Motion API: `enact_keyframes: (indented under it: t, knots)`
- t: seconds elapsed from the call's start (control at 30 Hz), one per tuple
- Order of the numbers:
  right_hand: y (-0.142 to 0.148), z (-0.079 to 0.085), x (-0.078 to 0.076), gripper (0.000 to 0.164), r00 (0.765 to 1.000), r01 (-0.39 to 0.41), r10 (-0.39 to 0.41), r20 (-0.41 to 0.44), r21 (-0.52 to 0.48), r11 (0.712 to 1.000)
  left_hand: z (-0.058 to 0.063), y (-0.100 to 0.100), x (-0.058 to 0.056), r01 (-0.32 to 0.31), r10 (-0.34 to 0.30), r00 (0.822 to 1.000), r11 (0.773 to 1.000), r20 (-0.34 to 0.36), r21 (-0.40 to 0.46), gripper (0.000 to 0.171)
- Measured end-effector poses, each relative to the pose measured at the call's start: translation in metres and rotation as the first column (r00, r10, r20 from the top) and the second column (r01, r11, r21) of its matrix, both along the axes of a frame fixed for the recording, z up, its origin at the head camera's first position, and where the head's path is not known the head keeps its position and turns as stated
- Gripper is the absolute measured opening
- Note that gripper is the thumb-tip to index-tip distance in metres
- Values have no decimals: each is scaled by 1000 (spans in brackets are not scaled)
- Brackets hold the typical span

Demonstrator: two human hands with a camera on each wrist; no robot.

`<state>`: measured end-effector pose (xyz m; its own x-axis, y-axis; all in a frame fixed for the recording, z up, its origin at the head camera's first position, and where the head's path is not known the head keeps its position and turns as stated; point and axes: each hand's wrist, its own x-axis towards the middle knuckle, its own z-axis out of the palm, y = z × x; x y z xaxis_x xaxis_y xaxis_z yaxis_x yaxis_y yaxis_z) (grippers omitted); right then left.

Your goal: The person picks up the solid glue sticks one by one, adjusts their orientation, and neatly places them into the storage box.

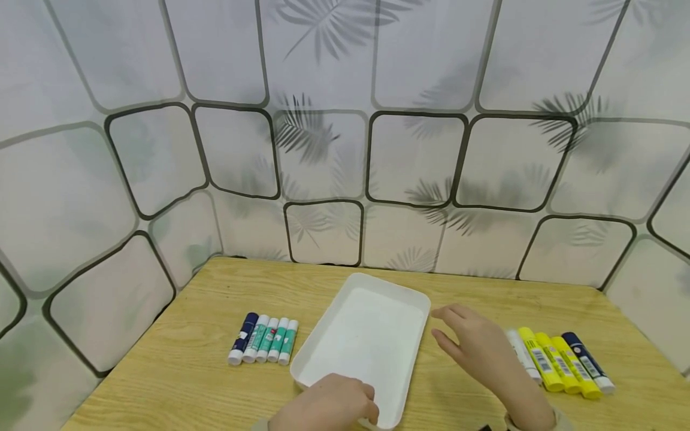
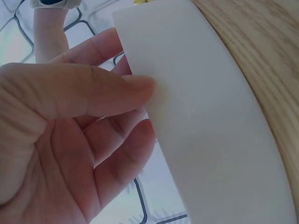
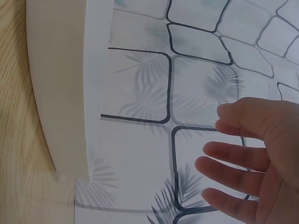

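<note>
Your left hand (image 1: 331,400) pinches the white tray (image 1: 372,326) by its rim; your empty right hand (image 1: 477,340), fingers apart, hovers beside it.

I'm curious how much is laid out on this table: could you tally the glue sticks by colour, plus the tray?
Navy glue sticks: 2 (one in each row)
Green glue sticks: 4
Yellow glue sticks: 3
White glue stick: 1
White tray: 1
Total: 11

Soft, even light fills the head view, the tray (image 1: 372,323) palely bright; both wrist views look dimmer and greyer, the curtain (image 3: 140,158) slightly hazy.
</note>
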<state>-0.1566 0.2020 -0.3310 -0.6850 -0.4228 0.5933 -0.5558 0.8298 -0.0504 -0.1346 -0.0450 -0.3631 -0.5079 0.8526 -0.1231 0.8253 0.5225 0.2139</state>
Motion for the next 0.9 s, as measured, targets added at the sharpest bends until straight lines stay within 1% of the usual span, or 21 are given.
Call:
enact_keyframes:
  t: [0.17, 0.27, 0.4, 0.5, 0.7, 0.8, 0.9]
  knots:
    - [0, -1, 0, 25, 1000, -13, 13, -5, 9, 1000, 0, -2, 0, 1, -1, 999, 1000, -40, -4, 21]
    - [1, -3, -1, 27, 1000, -8, 8, 7, 15, 1000, 0, -3, 0, -15, 14, 999, 1000, -40, -12, 21]
    - [3, -5, -4, 31, 1000, -2, 2, 23, 22, 1000, 2, -4, 0, -38, 37, 999, 999, -15, -12, 21]
    - [4, -7, -5, 31, 999, -1, 0, 37, 30, 1000, 3, -5, 0, -42, 41, 999, 999, -18, -11, 19]
    - [6, -9, -8, 34, 994, 11, -17, 112, 54, 998, 2, -9, -2, -26, 25, 998, 1000, -50, -13, 18]
    - [6, -9, -8, 35, 988, 12, -21, 152, 60, 998, 1, -10, -4, -14, 14, 999, 1000, -53, -2, 19]
    - [7, -10, -8, 36, 983, 5, -17, 184, 62, 998, -1, -12, -5, 2, 0, 997, 1000, -76, 15, 16]
